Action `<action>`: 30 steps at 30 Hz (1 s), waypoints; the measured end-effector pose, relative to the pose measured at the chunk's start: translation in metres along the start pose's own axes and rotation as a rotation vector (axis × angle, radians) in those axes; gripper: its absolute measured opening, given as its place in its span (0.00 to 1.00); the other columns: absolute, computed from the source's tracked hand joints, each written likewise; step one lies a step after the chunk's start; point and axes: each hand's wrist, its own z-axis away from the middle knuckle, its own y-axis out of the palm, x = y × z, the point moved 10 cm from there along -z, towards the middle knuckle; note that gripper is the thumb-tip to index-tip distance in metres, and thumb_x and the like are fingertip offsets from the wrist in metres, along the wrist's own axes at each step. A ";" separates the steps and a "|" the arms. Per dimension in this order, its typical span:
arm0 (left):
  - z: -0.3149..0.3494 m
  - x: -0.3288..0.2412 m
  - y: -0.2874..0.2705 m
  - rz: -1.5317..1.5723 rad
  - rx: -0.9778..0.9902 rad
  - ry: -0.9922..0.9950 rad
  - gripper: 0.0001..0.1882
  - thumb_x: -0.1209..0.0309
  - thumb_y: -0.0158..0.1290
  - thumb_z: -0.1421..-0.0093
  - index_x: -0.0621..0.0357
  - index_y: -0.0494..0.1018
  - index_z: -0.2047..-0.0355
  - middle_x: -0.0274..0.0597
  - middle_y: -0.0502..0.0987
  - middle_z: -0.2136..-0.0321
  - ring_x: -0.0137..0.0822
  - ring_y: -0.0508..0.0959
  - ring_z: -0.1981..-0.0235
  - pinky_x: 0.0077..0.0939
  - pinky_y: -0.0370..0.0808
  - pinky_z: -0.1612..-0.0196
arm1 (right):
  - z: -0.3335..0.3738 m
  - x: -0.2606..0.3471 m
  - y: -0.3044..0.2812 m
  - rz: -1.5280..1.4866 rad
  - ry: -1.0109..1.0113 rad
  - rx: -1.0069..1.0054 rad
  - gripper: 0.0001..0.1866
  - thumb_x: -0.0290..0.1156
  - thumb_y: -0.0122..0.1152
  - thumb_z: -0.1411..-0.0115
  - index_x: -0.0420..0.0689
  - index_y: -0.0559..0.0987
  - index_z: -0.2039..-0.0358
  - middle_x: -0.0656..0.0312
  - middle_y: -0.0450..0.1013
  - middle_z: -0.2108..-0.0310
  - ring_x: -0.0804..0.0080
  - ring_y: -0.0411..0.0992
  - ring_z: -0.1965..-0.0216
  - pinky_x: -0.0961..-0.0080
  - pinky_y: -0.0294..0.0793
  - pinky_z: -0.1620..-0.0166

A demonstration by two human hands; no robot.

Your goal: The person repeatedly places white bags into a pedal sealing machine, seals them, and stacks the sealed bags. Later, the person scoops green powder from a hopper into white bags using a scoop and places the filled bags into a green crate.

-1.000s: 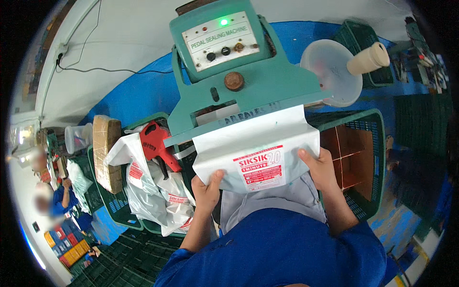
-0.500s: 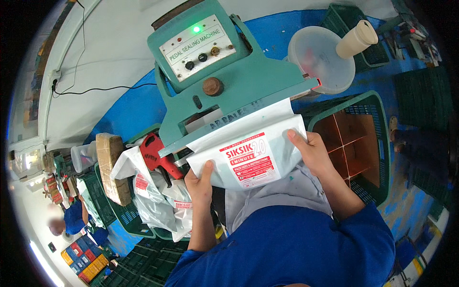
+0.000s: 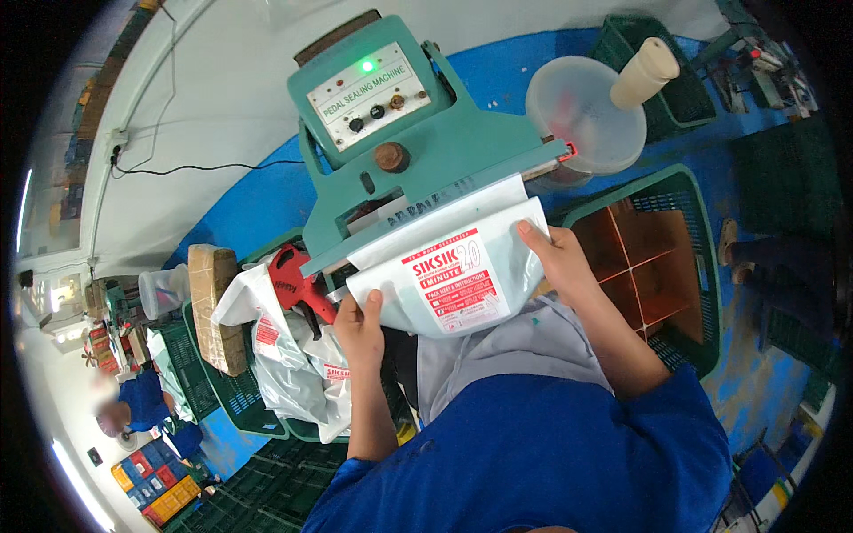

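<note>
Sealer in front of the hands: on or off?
On: the green lamp glows on the front panel of the sealer. Whether it is hot, I cannot tell.

White printed bag (image 3: pixel 453 275) held between two hands; clock positions are taken about the bag. The left hand's grip (image 3: pixel 359 329) pinches its edge at 8 o'clock, the right hand's grip (image 3: pixel 558 259) at 3 o'clock, thumbs uppermost. At 11 o'clock stands a green bar sealer (image 3: pixel 418 147), its green lamp (image 3: pixel 368 66) lit. A red hand tool (image 3: pixel 290 280) overlaps white bags (image 3: pixel 293 364) at 9 o'clock; a green crate (image 3: pixel 711 306) holds cardboard dividers (image 3: pixel 644 271) at 3 o'clock.
</note>
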 end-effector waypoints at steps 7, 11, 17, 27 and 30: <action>0.047 -0.111 -0.018 -0.187 -0.174 0.606 0.05 0.75 0.52 0.43 0.65 0.74 0.72 0.36 0.75 0.78 0.23 0.73 0.76 0.16 0.69 0.71 | 0.006 0.003 0.000 0.015 -0.033 -0.035 0.26 0.48 0.58 0.44 0.32 0.75 0.62 0.56 0.75 0.68 0.71 0.74 0.69 0.72 0.73 0.70; 0.072 -0.169 0.106 -0.198 0.287 0.868 0.06 0.74 0.53 0.46 0.64 0.74 0.70 0.46 0.76 0.72 0.43 0.76 0.68 0.29 0.72 0.64 | -0.001 0.002 -0.002 0.021 -0.093 -0.018 0.24 0.44 0.56 0.42 0.32 0.75 0.60 0.53 0.74 0.66 0.65 0.75 0.70 0.68 0.74 0.71; 0.052 -0.157 0.229 -0.680 0.469 0.829 0.22 0.57 0.37 0.37 0.55 0.64 0.48 0.48 0.66 0.48 0.44 0.64 0.45 0.42 0.62 0.45 | -0.012 -0.004 -0.013 0.151 -0.151 -0.072 0.21 0.48 0.51 0.41 0.41 0.74 0.62 0.58 0.74 0.67 0.66 0.75 0.69 0.64 0.75 0.74; -0.014 -0.052 0.025 -1.028 0.101 0.300 0.29 0.50 0.32 0.37 0.47 0.54 0.38 0.38 0.51 0.36 0.42 0.49 0.35 0.58 0.47 0.39 | 0.001 -0.001 -0.006 0.062 -0.097 -0.064 0.24 0.45 0.59 0.44 0.31 0.75 0.64 0.53 0.75 0.68 0.64 0.74 0.70 0.65 0.73 0.71; -0.020 -0.050 0.006 -0.952 -0.070 0.287 0.24 0.53 0.38 0.38 0.48 0.64 0.44 0.41 0.52 0.37 0.44 0.52 0.37 0.57 0.55 0.43 | -0.001 -0.001 -0.005 0.059 -0.100 -0.050 0.24 0.45 0.59 0.44 0.31 0.75 0.63 0.52 0.74 0.67 0.63 0.74 0.69 0.64 0.73 0.70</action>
